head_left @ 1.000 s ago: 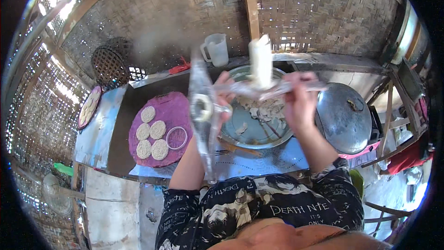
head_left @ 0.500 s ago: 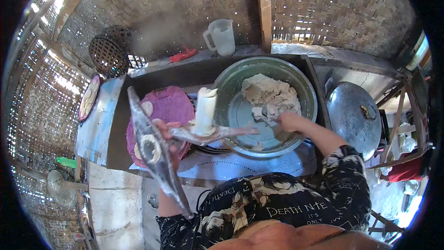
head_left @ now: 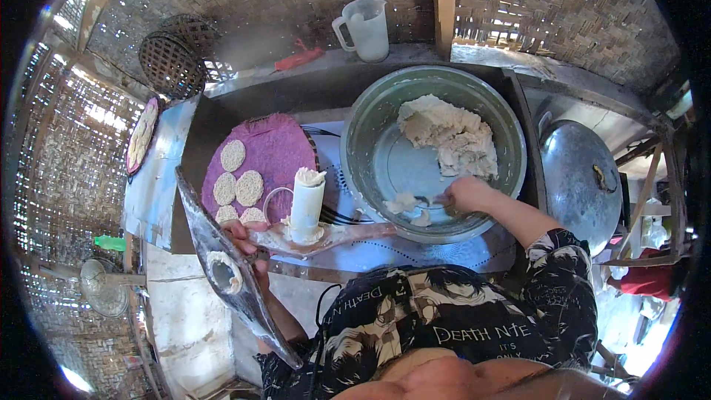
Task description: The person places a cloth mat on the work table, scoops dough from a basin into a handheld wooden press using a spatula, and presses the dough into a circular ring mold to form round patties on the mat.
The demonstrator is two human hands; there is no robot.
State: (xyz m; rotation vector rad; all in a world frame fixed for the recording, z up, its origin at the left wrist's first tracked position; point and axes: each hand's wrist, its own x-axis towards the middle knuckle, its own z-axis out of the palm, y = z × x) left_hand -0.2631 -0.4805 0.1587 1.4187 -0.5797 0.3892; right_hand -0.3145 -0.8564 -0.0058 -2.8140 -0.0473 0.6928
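Note:
My left hand [head_left: 250, 243] is wrapped round a wooden dough press [head_left: 355, 233] with two long arms spread apart. On one arm stands a white cylinder [head_left: 306, 207] with dough heaped above its rim; the other arm has a dough-smeared hole. My right hand [head_left: 472, 195] is closed low inside a large green basin [head_left: 359, 170], its fingers by small lumps of dough [head_left: 404, 202]. What it grips is hard to make out. A big mass of pale dough [head_left: 448, 133] lies against the basin's far right side. Left of the cylinder, several round noodle discs [head_left: 249, 187] lie on a purple cloth-covered round tray [head_left: 278, 148].
A dark-walled wooden box frame [head_left: 252, 89] surrounds basin and tray. Behind it stand a clear plastic jug [head_left: 366, 30] and a red bag [head_left: 298, 56]. Woven baskets [head_left: 172, 65] are at the far left. To the right sits a large lidded metal pot [head_left: 578, 178].
The press has come down and nearer to me in my left hand, uncovering the discs. My right hand stays in the basin, and small dough pieces there lie nearer to me.

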